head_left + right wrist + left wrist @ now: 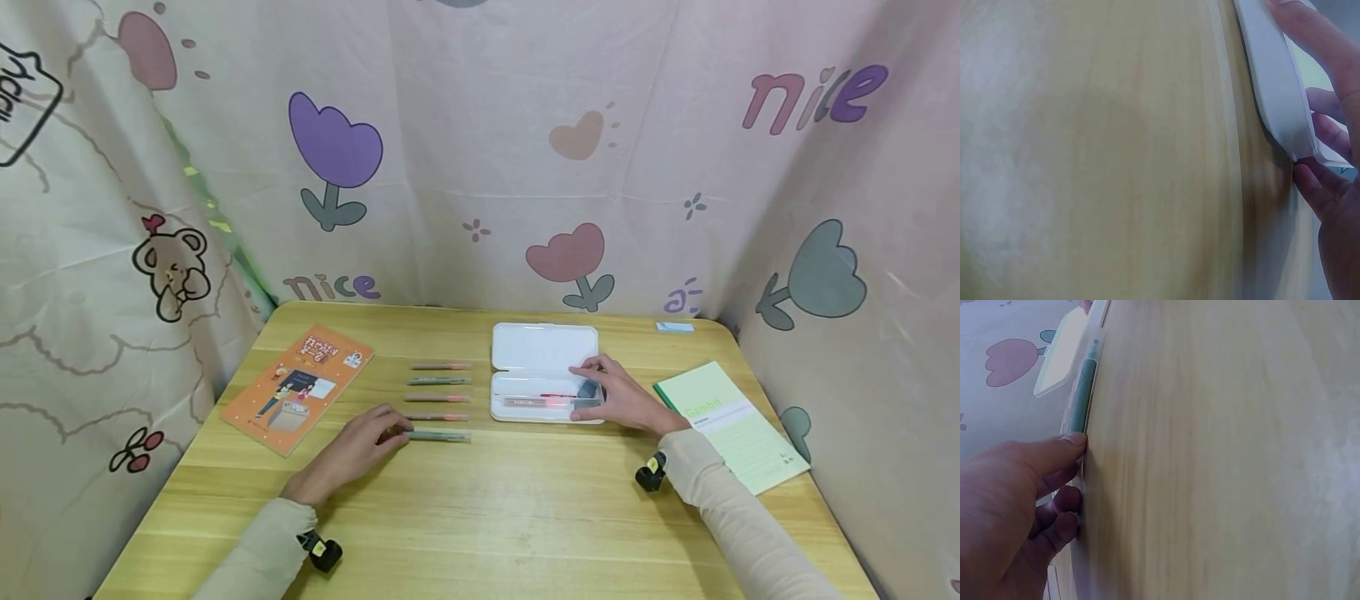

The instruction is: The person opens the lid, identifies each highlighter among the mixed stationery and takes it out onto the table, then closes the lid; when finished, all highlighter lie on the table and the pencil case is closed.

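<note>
My left hand pinches the left end of a green marker, the nearest in a column of markers on the table. In the left wrist view the thumb presses against this green marker, which has a clear cap. An open white pencil case lies to the right, its lid folded back. My right hand grips the case's right end, thumb at the near edge. Inside are a pinkish-grey marker, a thin red item and a dark grey-blue piece, partly behind the fingers.
Behind the held marker lie several others, among them a green one and a pinkish one. An orange booklet is at the left, a pale green notebook at the right. A small light-blue item sits near the back edge.
</note>
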The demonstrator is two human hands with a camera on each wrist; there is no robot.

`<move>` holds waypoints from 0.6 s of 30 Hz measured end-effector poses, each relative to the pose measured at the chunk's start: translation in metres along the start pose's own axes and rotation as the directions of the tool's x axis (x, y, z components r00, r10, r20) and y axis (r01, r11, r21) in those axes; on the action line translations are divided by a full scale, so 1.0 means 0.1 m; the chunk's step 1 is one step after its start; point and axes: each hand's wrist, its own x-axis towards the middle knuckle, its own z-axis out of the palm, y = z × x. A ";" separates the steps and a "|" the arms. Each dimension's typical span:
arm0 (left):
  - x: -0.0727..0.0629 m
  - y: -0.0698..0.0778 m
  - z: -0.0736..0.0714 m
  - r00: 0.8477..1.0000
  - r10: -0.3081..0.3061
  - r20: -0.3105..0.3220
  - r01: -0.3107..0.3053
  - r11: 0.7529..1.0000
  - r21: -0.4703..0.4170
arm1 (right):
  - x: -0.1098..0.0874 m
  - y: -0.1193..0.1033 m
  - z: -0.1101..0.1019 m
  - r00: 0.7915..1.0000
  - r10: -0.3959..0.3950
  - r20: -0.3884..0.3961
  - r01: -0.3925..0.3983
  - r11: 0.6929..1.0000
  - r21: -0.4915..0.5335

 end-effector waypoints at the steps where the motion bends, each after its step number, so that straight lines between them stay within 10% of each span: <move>1: 0.00 0.00 0.00 1.000 0.002 -0.003 -0.002 1.000 0.001 | 0.00 0.00 0.00 1.000 0.002 0.002 -0.002 1.000 0.000; 18: 0.00 -0.02 -0.02 1.000 -0.014 -0.018 0.014 1.000 -0.025 | 0.00 0.01 0.00 1.000 -0.004 -0.010 0.004 1.000 -0.009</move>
